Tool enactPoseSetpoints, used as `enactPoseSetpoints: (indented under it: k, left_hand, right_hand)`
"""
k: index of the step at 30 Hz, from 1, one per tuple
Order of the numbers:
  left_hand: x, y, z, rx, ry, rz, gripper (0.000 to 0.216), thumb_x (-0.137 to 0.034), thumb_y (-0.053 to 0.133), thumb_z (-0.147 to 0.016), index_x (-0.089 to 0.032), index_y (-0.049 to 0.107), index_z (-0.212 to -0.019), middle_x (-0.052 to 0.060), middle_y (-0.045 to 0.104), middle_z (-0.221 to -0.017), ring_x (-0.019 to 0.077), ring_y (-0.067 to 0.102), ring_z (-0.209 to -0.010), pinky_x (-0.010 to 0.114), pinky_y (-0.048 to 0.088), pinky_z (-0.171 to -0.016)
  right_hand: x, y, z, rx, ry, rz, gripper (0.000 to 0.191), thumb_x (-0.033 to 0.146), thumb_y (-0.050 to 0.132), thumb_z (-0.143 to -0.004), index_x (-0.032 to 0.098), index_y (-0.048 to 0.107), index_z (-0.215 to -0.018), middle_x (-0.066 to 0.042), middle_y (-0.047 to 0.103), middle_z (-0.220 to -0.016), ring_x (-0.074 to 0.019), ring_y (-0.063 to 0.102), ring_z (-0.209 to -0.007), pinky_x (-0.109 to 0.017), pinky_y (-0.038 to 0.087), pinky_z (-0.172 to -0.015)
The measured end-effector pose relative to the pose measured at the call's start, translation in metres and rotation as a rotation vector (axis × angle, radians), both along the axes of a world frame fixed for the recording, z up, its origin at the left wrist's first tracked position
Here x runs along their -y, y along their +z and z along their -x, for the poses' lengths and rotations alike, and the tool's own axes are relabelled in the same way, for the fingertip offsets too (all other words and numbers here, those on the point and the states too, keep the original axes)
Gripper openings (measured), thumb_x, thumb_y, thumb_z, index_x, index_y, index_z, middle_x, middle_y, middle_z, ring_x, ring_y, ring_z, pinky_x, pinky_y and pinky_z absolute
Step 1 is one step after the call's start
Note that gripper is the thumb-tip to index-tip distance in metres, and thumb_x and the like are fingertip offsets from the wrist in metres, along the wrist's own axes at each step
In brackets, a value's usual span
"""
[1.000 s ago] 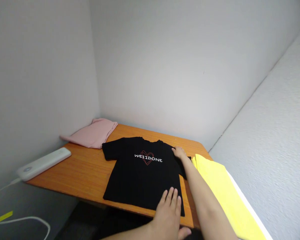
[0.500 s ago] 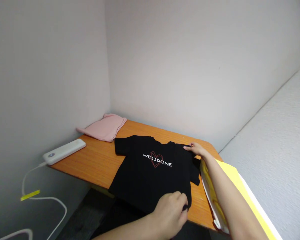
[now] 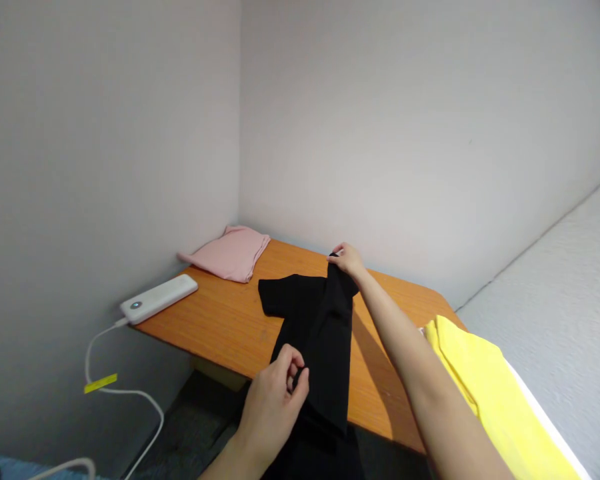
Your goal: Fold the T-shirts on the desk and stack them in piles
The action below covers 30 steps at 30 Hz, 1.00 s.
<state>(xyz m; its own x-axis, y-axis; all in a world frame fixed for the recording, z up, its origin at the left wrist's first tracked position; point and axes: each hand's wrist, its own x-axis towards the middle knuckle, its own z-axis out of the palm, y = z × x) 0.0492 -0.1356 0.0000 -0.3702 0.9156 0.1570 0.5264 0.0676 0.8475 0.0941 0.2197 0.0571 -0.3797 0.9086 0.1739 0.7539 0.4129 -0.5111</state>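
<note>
A black T-shirt (image 3: pixel 320 333) lies on the orange wooden table (image 3: pixel 220 327), its right half lifted and folded over toward the left, hiding the printed front. My right hand (image 3: pixel 347 260) pinches the shirt at its far shoulder edge, raised a little above the table. My left hand (image 3: pixel 275 400) is closed on the shirt's lower hem near the table's front edge. One sleeve still lies flat at the left.
A folded pink garment (image 3: pixel 230 252) sits in the table's far left corner. A white power bank (image 3: pixel 159 298) with a white cable (image 3: pixel 125 393) lies at the left edge. Yellow cloth (image 3: pixel 490 393) rests to the right, beside a grey wall.
Both hands went from lying flat on the shirt to gripping it, then carried its right side up and over to the left. The print is now covered.
</note>
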Motion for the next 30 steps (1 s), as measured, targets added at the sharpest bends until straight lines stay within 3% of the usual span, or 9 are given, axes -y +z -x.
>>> enactPoseSetpoints:
  k: [4, 8, 13, 17, 20, 25, 30]
  left_hand:
    - [0.013, -0.028, 0.030, -0.206, 0.126, 0.167, 0.005, -0.024, 0.043, -0.092, -0.023, 0.048, -0.093, -0.002, 0.056, -0.070, 0.0153, 0.058, -0.062, 0.024, 0.035, -0.059]
    - [0.018, -0.050, 0.042, -0.256, 0.108, 0.276, 0.008, -0.021, 0.044, -0.092, -0.023, 0.050, -0.096, 0.000, 0.062, -0.075, 0.0170, 0.063, -0.068, 0.024, 0.037, -0.061]
    - [0.019, -0.057, 0.045, -0.286, 0.072, 0.288, 0.010, -0.021, 0.042, -0.094, -0.023, 0.050, -0.099, 0.001, 0.064, -0.077, 0.0176, 0.064, -0.070, 0.025, 0.037, -0.061]
    - [0.020, -0.062, 0.047, -0.287, 0.054, 0.283, 0.010, -0.020, 0.040, -0.094, -0.023, 0.048, -0.100, 0.001, 0.064, -0.077, 0.0184, 0.065, -0.071, 0.026, 0.037, -0.061]
    - [0.021, -0.066, 0.048, -0.257, 0.037, 0.271, 0.010, -0.020, 0.039, -0.094, -0.023, 0.047, -0.101, 0.001, 0.064, -0.077, 0.0182, 0.064, -0.070, 0.026, 0.037, -0.061]
    - [0.021, -0.071, 0.044, -0.221, 0.003, 0.244, 0.010, -0.019, 0.041, -0.092, -0.023, 0.046, -0.100, 0.001, 0.064, -0.077, 0.0179, 0.064, -0.071, 0.025, 0.036, -0.061]
    - [0.024, -0.062, 0.047, -0.243, 0.027, 0.299, 0.012, -0.033, 0.040, -0.096, -0.023, 0.046, -0.100, 0.000, 0.064, -0.070, 0.0189, 0.065, -0.067, 0.025, 0.036, -0.060]
  right_hand:
    - [0.029, -0.044, 0.069, 0.123, 0.088, 0.014, 0.030, 0.023, 0.074, -0.075, 0.017, 0.061, -0.102, -0.010, 0.066, -0.104, -0.0232, 0.060, -0.100, -0.029, 0.044, -0.081]
    - [0.038, -0.066, 0.091, 0.194, 0.140, 0.049, 0.029, 0.026, 0.071, -0.078, 0.016, 0.061, -0.103, -0.013, 0.065, -0.108, -0.0250, 0.059, -0.104, -0.030, 0.043, -0.082]
    - [0.017, -0.053, 0.065, 0.221, 0.174, 0.123, 0.026, 0.038, 0.062, -0.086, 0.015, 0.060, -0.099, -0.012, 0.065, -0.104, -0.0226, 0.060, -0.098, -0.028, 0.043, -0.078]
    - [0.012, -0.041, 0.029, 0.281, 0.264, 0.314, 0.027, 0.040, 0.073, -0.074, 0.017, 0.061, -0.072, -0.006, 0.065, -0.074, -0.0209, 0.061, -0.077, -0.027, 0.044, -0.066]
    - [0.017, -0.031, 0.020, 0.271, 0.344, 0.480, 0.020, 0.033, 0.074, -0.071, 0.017, 0.062, -0.071, -0.003, 0.064, -0.068, -0.0187, 0.062, -0.070, -0.025, 0.046, -0.060]
    - [0.036, -0.020, 0.062, 0.103, 0.452, 0.630, 0.017, 0.035, 0.058, -0.087, 0.019, 0.061, -0.094, -0.005, 0.068, -0.076, -0.0164, 0.065, -0.069, -0.023, 0.051, -0.058]
    - [0.057, -0.031, 0.107, -0.117, 0.506, 0.519, 0.022, 0.037, 0.044, -0.097, 0.017, 0.054, -0.102, -0.008, 0.069, -0.084, -0.0170, 0.068, -0.074, -0.030, 0.055, -0.070]
